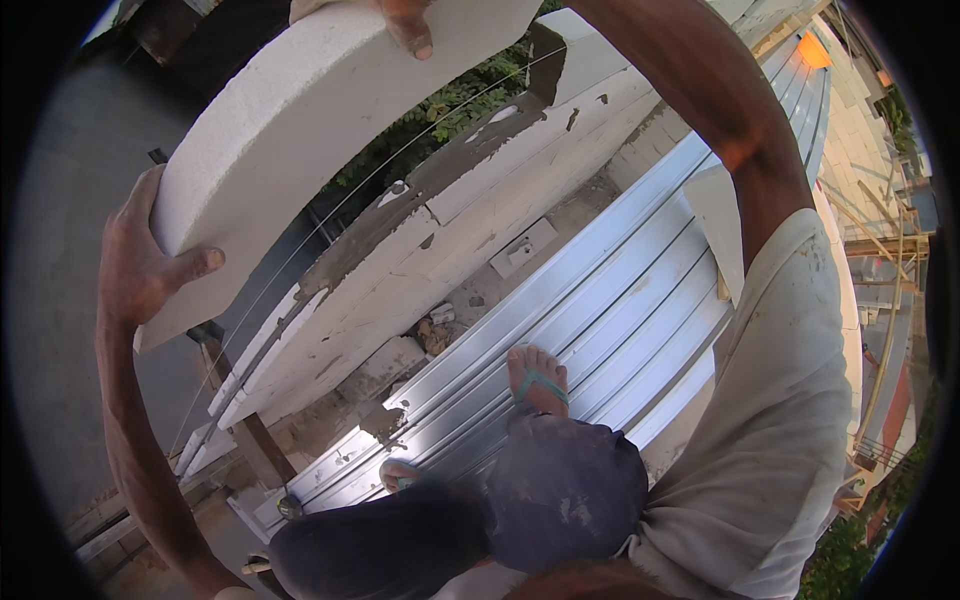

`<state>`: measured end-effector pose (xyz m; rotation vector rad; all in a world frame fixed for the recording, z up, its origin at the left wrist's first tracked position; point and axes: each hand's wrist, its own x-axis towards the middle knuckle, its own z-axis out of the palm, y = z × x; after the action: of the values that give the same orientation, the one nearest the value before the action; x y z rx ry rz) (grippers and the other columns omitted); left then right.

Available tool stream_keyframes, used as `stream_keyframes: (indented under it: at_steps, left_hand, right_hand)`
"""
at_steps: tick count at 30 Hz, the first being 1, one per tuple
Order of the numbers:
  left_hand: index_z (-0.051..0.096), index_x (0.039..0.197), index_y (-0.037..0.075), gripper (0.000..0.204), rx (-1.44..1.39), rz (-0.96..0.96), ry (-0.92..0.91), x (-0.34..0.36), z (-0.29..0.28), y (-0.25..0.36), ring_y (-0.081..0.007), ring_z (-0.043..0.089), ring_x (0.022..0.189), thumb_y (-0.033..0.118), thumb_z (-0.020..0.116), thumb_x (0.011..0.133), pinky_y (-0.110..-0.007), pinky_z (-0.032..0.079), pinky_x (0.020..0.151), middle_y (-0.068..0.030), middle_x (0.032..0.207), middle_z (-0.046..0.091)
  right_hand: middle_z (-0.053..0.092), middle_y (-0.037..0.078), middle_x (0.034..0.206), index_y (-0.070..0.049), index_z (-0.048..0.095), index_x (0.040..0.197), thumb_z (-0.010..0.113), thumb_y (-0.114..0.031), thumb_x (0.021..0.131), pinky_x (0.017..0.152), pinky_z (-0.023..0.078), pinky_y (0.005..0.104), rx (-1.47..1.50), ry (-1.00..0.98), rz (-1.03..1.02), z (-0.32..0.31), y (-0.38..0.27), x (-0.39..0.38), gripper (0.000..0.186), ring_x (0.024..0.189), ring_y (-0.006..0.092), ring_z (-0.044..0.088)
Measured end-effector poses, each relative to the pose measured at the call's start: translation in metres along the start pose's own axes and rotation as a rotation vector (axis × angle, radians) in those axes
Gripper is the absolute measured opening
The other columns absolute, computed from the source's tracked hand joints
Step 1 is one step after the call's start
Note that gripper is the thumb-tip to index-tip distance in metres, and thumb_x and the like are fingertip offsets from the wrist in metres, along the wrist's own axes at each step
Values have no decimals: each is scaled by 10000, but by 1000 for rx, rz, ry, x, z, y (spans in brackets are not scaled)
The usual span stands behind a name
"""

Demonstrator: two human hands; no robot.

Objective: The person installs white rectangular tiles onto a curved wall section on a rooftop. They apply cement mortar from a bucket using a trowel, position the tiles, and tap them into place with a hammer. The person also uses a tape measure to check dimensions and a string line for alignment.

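Note:
A large white lightweight concrete block [270, 140] is held up between both my hands, at the upper left of the view. My left hand [148, 262] is closed round its near left end, thumb on the inner face. At the far end, my right hand [408, 25] grips the block with its thumb over the same face; the rest of that hand is cut off by the picture's top edge. Below the raised block runs a white block wall [390, 290], with grey mortar [440, 175] spread along part of its top. A thin taut string [300, 245] passes alongside it.
My feet, in sandals, stand on ribbed metal planks [600, 270] beside the wall. Another white block [715, 215] lies on the planks by my right arm. Rubble [435, 330] sits at the wall's foot. An orange object [815, 48] is at the far end; bamboo poles [885, 320] stand right.

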<state>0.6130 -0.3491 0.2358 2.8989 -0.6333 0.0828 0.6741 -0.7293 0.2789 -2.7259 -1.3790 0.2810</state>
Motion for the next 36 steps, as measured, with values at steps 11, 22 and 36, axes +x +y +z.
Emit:
stream_keyframes:
  at_steps: [11, 22, 36]
  left_hand:
    - [622, 1377, 26, 1058, -148, -156, -224, -6, 84, 1, -335, 777, 894, 307, 910, 398, -414, 591, 949, -233, 1097, 766]
    - [608, 1388, 7, 1041, -177, -136, -273, 6, 124, 4, -338, 771, 904, 329, 904, 444, -431, 587, 958, -245, 1105, 759]
    - [605, 1394, 9, 1065, -187, -134, -330, 13, 139, 8, -327, 771, 923, 287, 936, 420, -429, 585, 974, -234, 1133, 760]
  right_hand:
    - [697, 176, 1280, -139, 533, 1427, 994, -157, 498, 1048, 484, 486, 64, -201, -11, 101, 38, 54, 1037, 1261, 397, 618]
    - [676, 186, 1317, -134, 512, 1438, 979, -154, 533, 1066, 475, 505, 119, -294, 85, 121, 48, 40, 1019, 1291, 397, 600]
    - [669, 192, 1329, -113, 515, 1437, 977, -168, 551, 1077, 470, 498, 87, -322, 137, 135, 50, 40, 1001, 1296, 398, 598]
